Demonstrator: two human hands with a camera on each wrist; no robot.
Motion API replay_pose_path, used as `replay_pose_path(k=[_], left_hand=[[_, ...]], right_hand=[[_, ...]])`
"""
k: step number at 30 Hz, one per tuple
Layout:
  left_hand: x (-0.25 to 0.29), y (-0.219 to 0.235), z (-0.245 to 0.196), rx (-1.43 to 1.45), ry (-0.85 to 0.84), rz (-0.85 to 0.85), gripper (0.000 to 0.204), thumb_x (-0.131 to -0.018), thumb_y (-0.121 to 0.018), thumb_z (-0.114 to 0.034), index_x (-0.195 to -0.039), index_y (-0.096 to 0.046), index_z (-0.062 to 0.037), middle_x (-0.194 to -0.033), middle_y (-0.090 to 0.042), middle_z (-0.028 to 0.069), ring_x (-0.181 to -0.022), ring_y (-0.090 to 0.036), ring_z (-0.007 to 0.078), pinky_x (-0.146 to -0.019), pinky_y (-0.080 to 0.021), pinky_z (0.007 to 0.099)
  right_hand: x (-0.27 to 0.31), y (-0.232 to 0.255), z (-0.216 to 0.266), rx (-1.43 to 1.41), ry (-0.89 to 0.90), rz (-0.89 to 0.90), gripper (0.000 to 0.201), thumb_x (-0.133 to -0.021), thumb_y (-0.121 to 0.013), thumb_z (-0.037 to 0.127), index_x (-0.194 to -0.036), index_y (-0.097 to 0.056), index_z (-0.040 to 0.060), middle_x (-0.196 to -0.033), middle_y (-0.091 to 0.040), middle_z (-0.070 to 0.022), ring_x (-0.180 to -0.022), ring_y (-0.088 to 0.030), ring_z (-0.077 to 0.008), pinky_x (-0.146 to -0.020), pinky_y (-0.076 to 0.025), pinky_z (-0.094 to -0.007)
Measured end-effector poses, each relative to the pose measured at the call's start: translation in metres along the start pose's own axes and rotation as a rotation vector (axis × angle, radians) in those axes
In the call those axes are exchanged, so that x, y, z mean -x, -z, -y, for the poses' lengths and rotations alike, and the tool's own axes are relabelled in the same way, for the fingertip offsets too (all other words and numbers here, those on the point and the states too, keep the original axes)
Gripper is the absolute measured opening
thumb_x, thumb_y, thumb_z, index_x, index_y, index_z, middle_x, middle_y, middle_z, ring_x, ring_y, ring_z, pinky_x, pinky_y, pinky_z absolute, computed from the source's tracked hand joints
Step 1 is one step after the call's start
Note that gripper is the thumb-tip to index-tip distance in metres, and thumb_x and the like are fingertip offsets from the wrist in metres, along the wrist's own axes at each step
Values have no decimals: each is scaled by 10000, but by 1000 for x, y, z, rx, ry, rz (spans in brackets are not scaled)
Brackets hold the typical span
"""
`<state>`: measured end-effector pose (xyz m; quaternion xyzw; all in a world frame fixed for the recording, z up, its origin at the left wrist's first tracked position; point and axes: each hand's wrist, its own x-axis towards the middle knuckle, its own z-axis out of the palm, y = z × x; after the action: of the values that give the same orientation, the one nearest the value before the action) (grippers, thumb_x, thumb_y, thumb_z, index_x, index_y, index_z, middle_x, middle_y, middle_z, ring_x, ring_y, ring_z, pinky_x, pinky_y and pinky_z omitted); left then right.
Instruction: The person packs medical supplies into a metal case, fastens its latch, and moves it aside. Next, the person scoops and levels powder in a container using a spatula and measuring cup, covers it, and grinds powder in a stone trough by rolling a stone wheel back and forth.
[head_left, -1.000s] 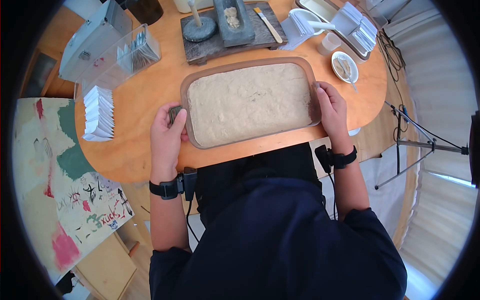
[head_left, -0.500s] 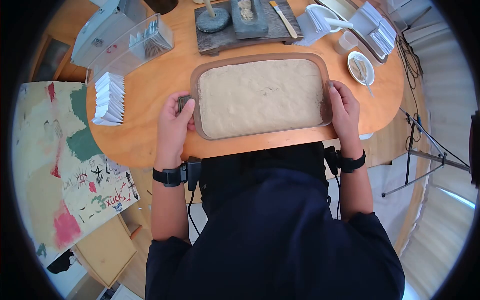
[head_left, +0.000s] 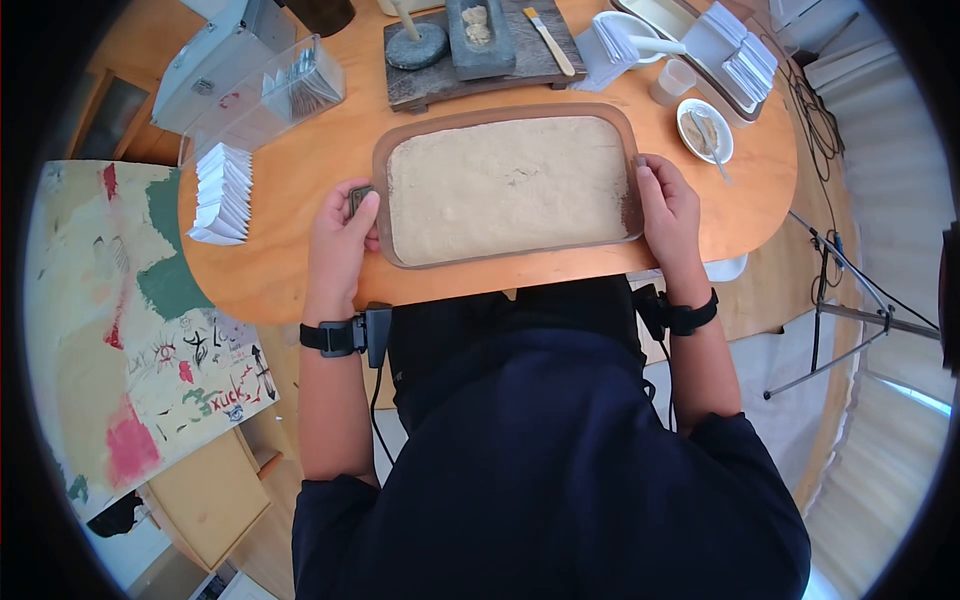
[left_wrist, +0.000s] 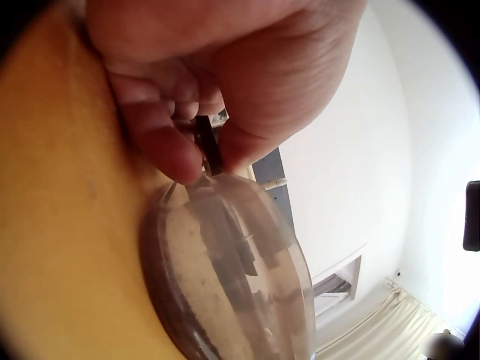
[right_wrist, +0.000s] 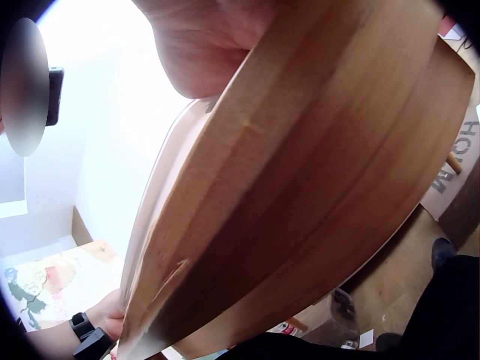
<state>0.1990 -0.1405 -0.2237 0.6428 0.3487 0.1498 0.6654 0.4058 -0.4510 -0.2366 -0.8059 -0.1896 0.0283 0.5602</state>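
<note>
A translucent brownish rectangular container [head_left: 383,165] full of pale beige powder [head_left: 510,190] sits at the table's near edge. The powder lies fairly level, with small cracks near its middle. My left hand [head_left: 343,235] pinches the dark handle [head_left: 360,197] on the container's left end, thumb on top. In the left wrist view those fingers [left_wrist: 169,142] curl at that handle beside the clear wall. At the opposite end my right hand [head_left: 668,210] grips the container's edge, thumb over the rim and the other fingers mostly hidden. The tabletop's edge [right_wrist: 247,127] covers most of the right wrist view.
Behind the container, a dark wooden board [head_left: 430,92] carries a grey stone trough [head_left: 482,55], a round stone with a stick [head_left: 416,48] and a brush [head_left: 549,42]. Folded white papers [head_left: 221,195] stand left. A white bowl with a spoon [head_left: 704,130] and a plastic cup [head_left: 673,82] stand right.
The lumpy powder surface has become smoother and more level. The container has shifted slightly side to side in view, as the head view also moved. Both hands keep their hold at its ends.
</note>
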Motion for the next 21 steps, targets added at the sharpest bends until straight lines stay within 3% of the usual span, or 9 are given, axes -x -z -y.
replay_pose_path(k=[15, 18, 21], left_hand=[[-3, 2, 5, -12, -60, 19, 311, -968, -648, -194, -1221, -565, -33, -821, -600, -28, -660, -541, 50, -576, -443, 205], [-5, 5, 7, -12, -58, 29, 312, -969, -647, -193, -1223, -564, -31, -826, -604, -23, -661, -542, 51, -575, -446, 208], [-4, 3, 4, -15, -51, 26, 309, -971, -644, -192, -1223, -562, -33, -823, -597, -25, -658, -538, 51, -573, -444, 207]], right_hand=[[0, -2, 0, 2, 25, -20, 256, -977, -584, 203, -1067, -668, -21, -712, -646, -41, -629, -593, -97, -603, -484, -266], [2, -1, 4, -78, -44, 11, 254, -977, -583, 206, -1064, -666, -18, -686, -638, -35, -592, -594, -98, -573, -482, -271], [2, -1, -1, -12, 21, -7, 248, -978, -578, 198, -1061, -662, -20, -662, -629, -30, -569, -596, -99, -551, -478, -269]])
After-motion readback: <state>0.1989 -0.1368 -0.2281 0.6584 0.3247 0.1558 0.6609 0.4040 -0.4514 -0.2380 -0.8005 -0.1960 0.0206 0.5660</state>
